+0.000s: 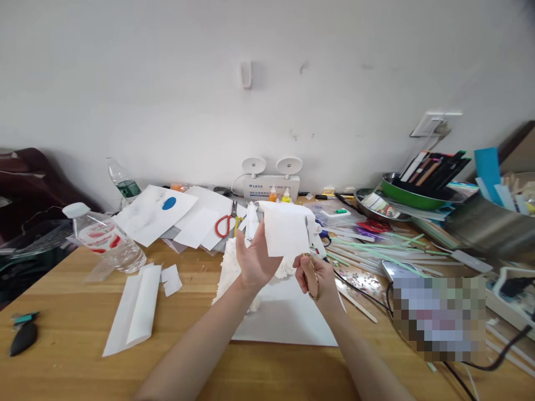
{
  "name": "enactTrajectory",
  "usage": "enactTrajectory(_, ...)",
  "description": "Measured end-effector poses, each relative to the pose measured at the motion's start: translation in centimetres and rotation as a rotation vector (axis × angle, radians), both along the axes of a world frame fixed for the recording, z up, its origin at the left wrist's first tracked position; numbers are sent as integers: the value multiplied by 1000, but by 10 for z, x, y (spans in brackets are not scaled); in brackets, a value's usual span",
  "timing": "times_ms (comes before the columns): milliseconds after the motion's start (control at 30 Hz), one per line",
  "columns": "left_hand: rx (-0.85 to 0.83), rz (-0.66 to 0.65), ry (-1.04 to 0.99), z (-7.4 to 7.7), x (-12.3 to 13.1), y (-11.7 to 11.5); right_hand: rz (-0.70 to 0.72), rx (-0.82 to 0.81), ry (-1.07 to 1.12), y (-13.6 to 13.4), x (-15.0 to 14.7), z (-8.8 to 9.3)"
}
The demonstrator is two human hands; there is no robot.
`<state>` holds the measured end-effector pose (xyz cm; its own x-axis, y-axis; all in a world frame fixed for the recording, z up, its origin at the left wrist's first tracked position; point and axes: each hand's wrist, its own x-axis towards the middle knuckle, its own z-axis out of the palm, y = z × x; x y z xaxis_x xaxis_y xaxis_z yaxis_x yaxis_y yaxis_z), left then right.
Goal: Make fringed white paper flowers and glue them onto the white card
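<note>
Paper: we have it raised between both hands, over the white board, its lower edge hanging loose.
Left hand: grip holding the paper from behind; thumb stands off, fingers mostly hidden, so we cannot judge the pinch.
Right hand: grip wrapped on the gold-handled scissors, near the paper's lower right corner. Blades mostly hidden; we cannot tell how far apart they stand.
Blade risk: left fingers behind the sheet could meet the blades, since the paper screens them from us.
Sheet risk: a thin sheet backed on one side could bend or twist under the blades, giving a ragged edge.
Fluff: loose white stuff on the board, beneath and beside the hands; a low wrist could drag or scatter it.
Right side: tight, we judge. Thin sticks and a black cable lie near the right forearm; an elbow swung out could snag the cable.
Far side: orange squirt bottle just beyond the paper; a forward push could tip it.
Left side: more room. Wood of the counter runs to the folded paper; the water bottle stands farther off.
Near edge: board's front border shows between our forearms, best room for drawing back.
</note>
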<state>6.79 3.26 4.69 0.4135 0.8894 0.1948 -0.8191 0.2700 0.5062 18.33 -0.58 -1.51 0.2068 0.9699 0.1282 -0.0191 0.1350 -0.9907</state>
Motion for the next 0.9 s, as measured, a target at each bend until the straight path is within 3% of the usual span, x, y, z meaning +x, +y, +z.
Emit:
enactTrajectory(133,28,6,39,8,-15,13,43,36,3,0,2,-3)
enactTrajectory(267,114,-13,203,14,-29,26,87,18,-37,-2,1,-2)
enactTrajectory(533,47,140,496,20,-38,33,195,-37,-94,-5,-6,-2)
enactTrajectory(900,41,172,538,24,-36,29,275,-34,3,-12,-13,-1)
